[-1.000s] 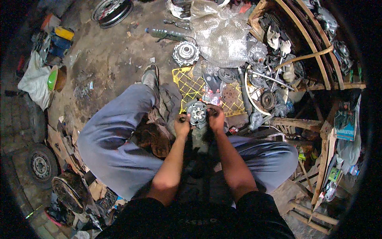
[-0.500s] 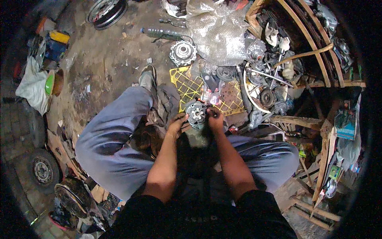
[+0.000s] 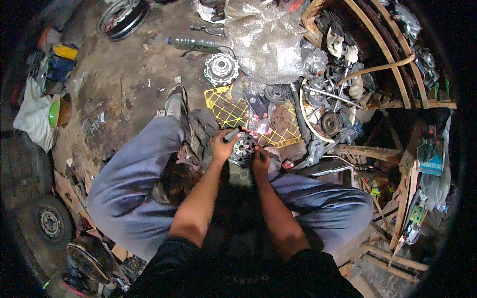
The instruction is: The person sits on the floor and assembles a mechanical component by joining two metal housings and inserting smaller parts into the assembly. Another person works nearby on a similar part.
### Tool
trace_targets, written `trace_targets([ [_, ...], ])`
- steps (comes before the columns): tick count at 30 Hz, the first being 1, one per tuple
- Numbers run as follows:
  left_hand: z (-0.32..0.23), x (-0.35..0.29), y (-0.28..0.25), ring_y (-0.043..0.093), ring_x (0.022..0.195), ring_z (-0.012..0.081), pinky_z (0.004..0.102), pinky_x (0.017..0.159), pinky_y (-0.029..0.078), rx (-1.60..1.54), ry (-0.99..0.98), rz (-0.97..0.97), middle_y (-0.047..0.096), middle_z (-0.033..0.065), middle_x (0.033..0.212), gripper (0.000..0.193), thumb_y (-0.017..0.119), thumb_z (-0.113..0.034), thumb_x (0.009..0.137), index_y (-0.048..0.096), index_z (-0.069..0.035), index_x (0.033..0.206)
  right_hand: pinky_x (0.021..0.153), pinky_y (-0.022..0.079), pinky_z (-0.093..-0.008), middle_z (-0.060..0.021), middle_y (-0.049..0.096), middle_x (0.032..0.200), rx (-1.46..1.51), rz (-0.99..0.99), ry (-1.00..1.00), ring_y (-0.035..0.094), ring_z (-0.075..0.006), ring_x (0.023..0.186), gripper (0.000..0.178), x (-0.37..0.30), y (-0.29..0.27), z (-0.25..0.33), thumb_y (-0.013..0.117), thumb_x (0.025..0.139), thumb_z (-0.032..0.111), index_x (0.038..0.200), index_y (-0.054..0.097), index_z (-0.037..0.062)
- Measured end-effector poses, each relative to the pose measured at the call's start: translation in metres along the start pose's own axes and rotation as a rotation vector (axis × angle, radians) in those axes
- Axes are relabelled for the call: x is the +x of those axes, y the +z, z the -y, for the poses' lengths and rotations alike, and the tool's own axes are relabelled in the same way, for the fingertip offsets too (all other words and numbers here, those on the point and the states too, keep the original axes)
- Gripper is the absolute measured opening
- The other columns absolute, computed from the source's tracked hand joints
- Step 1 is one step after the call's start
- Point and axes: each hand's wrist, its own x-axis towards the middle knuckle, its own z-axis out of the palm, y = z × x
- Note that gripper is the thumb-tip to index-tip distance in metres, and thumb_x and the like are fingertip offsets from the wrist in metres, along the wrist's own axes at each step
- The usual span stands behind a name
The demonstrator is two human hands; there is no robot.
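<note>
A short grey cylinder is held in the left hand, with the fingers curled closed around it and its far end slanted up and to the right, a hold that presumably allows it to be steadied and turned easily. Just beside that grip, on its right, a slotted round metal part is seated between the two hands, face up, probably so that its slots can be seen and reached from either side. Its right edge is met by the right hand, whose fingers are bent inward, apparently to keep the part from shifting; how tightly they are closed, and whether anything dark is gripped in them, cannot be told. Directly beyond the grip, a yellow grid is laid flat, with a perforated brown disc resting on it, likely kept there within easy reach. Farther beyond, a toothed silver hub is set on the ground, well apart from both hands, perhaps so that working room is left around them.
</note>
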Motion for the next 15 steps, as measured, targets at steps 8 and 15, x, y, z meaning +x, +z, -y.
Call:
trace_targets([
  [8,0.0,0.002,-0.002,0.067,0.089,0.0255,0.036,0.08,0.051,-0.188,-0.041,0.111,0.07,0.012,0.095,0.036,0.077,-0.032,0.082,0.069,-0.004,0.104,0.093,0.045,-0.0393,-0.0138,0.057,0.118,0.07,-0.055,-0.17,0.057,-0.0276,0.102,0.024,-0.013,0.024,0.004,0.055,0.095,0.013,0.114,0.059,-0.0005],
  [15,-0.021,0.018,0.0,0.064,0.101,0.0372,0.0469,0.099,0.043,0.354,0.04,0.102,0.07,0.0174,0.101,0.038,0.073,-0.039,0.078,0.069,-0.006,0.097,0.084,0.049,-0.0458,-0.0195,0.067,0.095,-0.459,-0.344,-0.026,0.063,-0.0367,0.091,0.032,0.012,0.037,0.015,0.054,0.097,0.028,0.103,0.066,-0.0003],
])
